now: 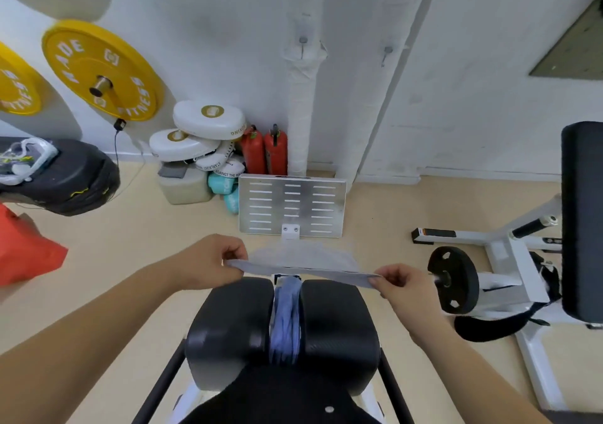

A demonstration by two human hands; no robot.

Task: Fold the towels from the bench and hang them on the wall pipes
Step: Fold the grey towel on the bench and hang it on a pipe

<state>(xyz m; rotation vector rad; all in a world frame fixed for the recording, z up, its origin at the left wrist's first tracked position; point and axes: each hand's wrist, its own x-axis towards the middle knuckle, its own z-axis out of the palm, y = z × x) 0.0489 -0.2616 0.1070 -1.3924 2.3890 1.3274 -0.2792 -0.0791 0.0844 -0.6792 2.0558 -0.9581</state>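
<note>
Nearest the camera, the counter (228, 325) shows 2 black pads side by side, and 1 blue towel (285, 319) is wedged, bunched, in the gap between them. Just above the counter's far end, 1 grey towel (303, 265) is stretched flat and level between 2 hands. The left hand (212, 262) pinches one end with curled fingers and thumb, and the right hand (401, 285) pinches the other end the same way. The step in hand looks like the folding of this first towel. The next move probably calls for bringing the 2 ends together with the edges matched, then carrying the fold to the wall. So 2 towels are in view, 1 held and 1 waiting. Beyond the counter's far end 1 slotted metal plate (292, 206) stands on the floor. Behind that, against the wall, are 2 red fire extinguishers (264, 149) and 2 white wall pipes (300, 103), both bare of towels. Far to the left of the counter, 2 yellow weight plates (101, 71) hang on the wall.
</note>
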